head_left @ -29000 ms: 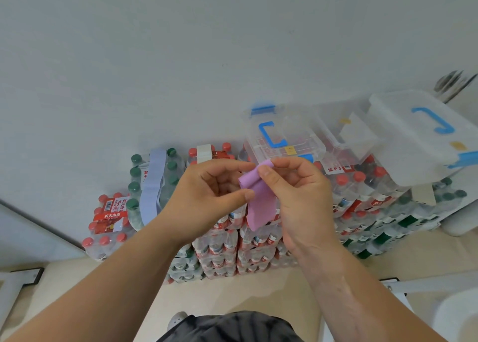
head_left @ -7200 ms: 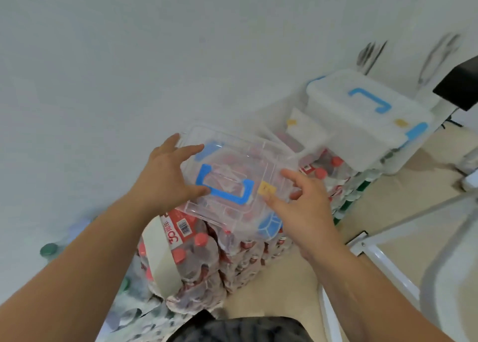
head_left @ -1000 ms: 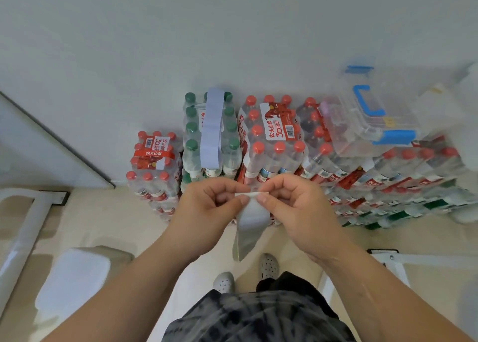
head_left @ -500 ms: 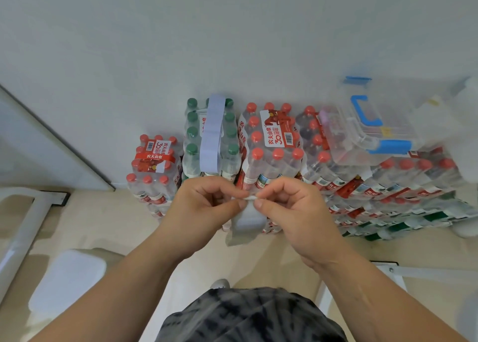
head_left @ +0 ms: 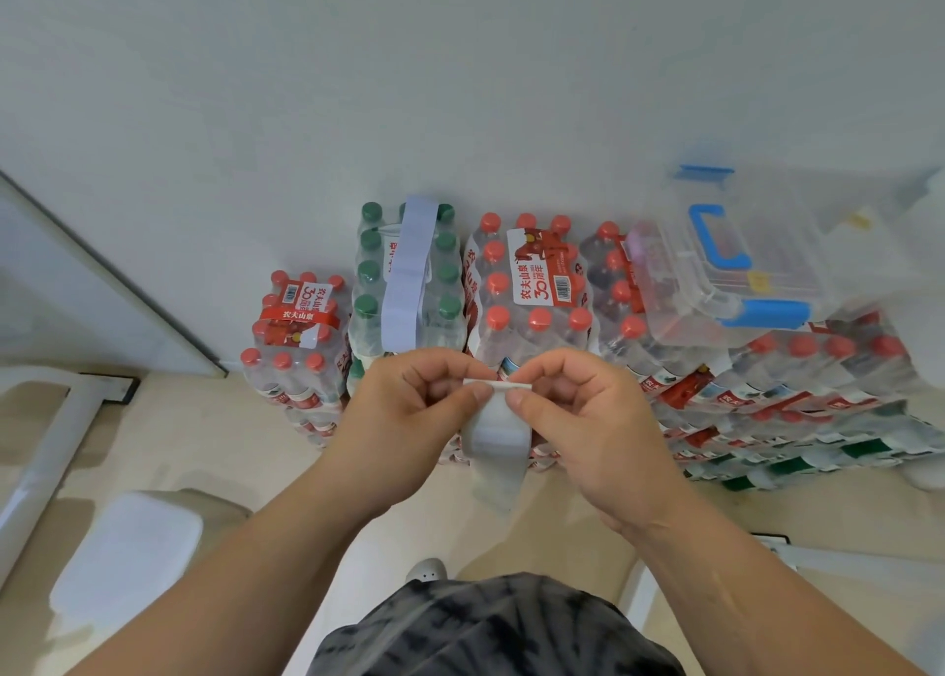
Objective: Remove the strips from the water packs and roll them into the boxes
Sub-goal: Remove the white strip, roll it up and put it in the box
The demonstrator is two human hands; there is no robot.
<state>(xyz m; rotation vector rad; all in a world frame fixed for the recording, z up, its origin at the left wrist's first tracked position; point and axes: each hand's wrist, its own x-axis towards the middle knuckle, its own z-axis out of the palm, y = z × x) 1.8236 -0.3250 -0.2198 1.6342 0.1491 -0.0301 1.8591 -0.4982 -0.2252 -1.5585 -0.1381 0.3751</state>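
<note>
White strip pinched at its top edge between both hands, left hand and right hand curled knuckles-up. Soft, flat band dangling limp below.

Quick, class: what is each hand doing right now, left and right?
Left hand: closed, pinching the top edge of the white strip.
Right hand: closed, pinching the same edge.
</note>
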